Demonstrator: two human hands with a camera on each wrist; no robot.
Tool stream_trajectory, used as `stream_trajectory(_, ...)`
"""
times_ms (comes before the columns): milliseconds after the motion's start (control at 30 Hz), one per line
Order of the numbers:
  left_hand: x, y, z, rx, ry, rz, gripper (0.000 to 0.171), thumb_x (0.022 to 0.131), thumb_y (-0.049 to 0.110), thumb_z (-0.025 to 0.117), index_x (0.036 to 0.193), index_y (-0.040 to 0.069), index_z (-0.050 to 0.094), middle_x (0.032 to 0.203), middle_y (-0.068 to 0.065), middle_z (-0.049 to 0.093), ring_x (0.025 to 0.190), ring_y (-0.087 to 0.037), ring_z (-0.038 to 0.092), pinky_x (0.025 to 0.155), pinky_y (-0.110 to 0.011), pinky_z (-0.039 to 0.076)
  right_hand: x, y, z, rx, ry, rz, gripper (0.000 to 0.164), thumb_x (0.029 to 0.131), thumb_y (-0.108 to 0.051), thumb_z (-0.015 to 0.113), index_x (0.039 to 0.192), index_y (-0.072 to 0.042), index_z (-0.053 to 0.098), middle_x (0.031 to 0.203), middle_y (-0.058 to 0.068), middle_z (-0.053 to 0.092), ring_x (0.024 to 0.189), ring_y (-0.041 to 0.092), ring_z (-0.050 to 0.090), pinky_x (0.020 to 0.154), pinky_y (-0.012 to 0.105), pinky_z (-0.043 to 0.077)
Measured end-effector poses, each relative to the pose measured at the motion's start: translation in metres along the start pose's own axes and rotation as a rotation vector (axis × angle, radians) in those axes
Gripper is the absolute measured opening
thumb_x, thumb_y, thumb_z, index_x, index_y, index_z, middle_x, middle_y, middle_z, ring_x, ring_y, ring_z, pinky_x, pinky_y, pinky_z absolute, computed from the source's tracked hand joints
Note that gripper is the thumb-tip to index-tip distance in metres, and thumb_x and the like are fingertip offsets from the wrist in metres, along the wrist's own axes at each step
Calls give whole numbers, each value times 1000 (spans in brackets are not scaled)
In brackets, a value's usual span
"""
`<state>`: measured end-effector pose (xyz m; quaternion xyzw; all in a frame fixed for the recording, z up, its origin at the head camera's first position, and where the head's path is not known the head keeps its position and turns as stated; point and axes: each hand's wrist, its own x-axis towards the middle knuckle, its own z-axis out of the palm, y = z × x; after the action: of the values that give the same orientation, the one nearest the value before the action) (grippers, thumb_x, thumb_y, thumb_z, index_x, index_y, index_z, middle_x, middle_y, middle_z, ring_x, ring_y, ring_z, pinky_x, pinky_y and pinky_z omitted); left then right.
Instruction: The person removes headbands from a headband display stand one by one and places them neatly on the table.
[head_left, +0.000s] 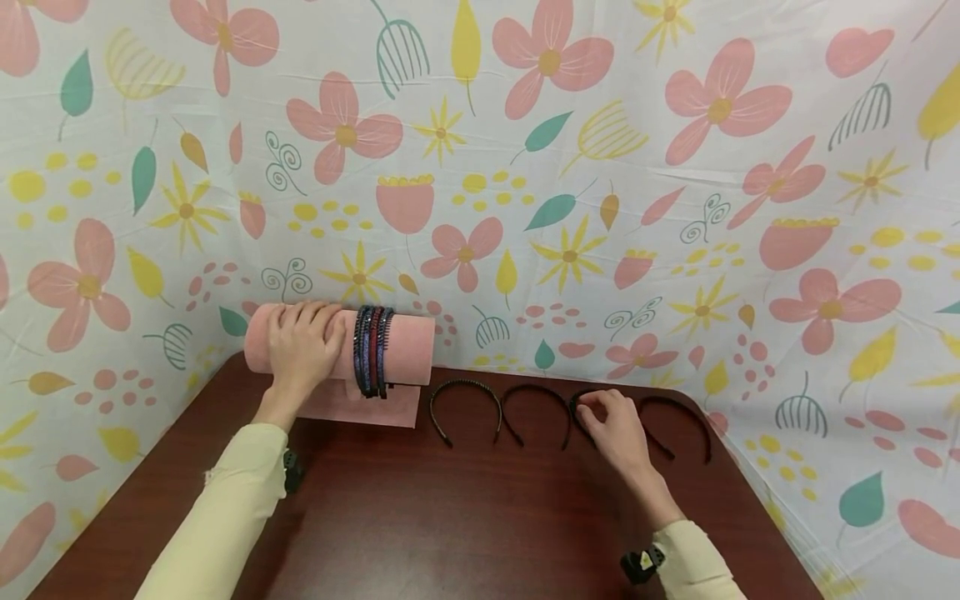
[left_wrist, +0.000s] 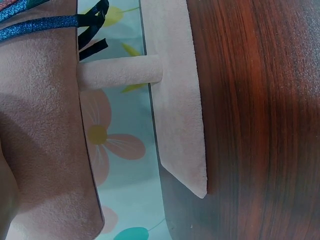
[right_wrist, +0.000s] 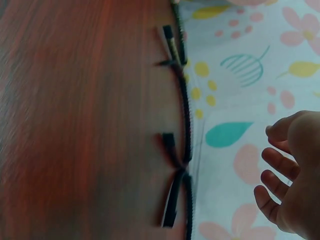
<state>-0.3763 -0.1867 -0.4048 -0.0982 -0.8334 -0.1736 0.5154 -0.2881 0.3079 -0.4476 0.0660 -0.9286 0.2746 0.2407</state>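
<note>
Pale yellow sleeves reached in from the lower edge of the frame across a dark wood table, the left hand gripping the top of a pink roll at centre left, where a cluster of glittering headbands hung. Right of centre, the right hand, its fingers loosely bent and grasping nothing, hovered at a black headband, one of four loose headbands lined up before a flowered cloth.
</note>
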Motion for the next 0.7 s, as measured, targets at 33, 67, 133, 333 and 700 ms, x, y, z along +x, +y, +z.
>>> stream_trajectory(33, 0, 0, 0, 1, -2, 1, 39, 96, 38, 51, 107, 11, 75, 108, -12, 72, 107, -35, 62, 105, -56, 35, 1, -3, 1, 2, 1, -4, 19, 94, -19, 67, 108, -7, 72, 104, 9, 65, 96, 29, 54, 79, 41, 43)
stream_trajectory(67, 0, 0, 0, 1, -2, 1, 38, 96, 38, 51, 107, 11, 75, 108, -12, 72, 106, -35, 62, 105, -56, 35, 3, -6, 2, 3, 2, -10, 18, 94, -19, 67, 108, -8, 72, 104, 9, 65, 96, 28, 53, 78, 41, 43)
stream_trajectory(133, 0, 0, 0, 0, -4, 0, 38, 96, 38, 51, 107, 11, 75, 108, -12, 72, 107, -35, 61, 105, -56, 35, 5, -13, 4, 8, -1, -24, 18, 94, -19, 68, 108, -9, 72, 105, 8, 65, 97, 27, 53, 79, 41, 43)
stream_trajectory(333, -1, -1, 1, 3, -2, 3, 39, 96, 39, 51, 107, 11, 75, 108, -12, 72, 106, -35, 61, 105, -56, 35, 9, -35, 10, 34, -10, -57, 16, 94, -19, 68, 106, -9, 72, 100, 7, 63, 93, 24, 51, 76, 38, 41)
stream_trajectory(700, 0, 0, 1, 9, 11, 13, 39, 97, 38, 49, 106, 11, 76, 107, -12, 72, 105, -36, 62, 104, -57, 36, 20, -70, 22, 85, -30, -112, 17, 94, -21, 68, 108, -12, 72, 104, 7, 66, 103, 32, 58, 82, 42, 47)
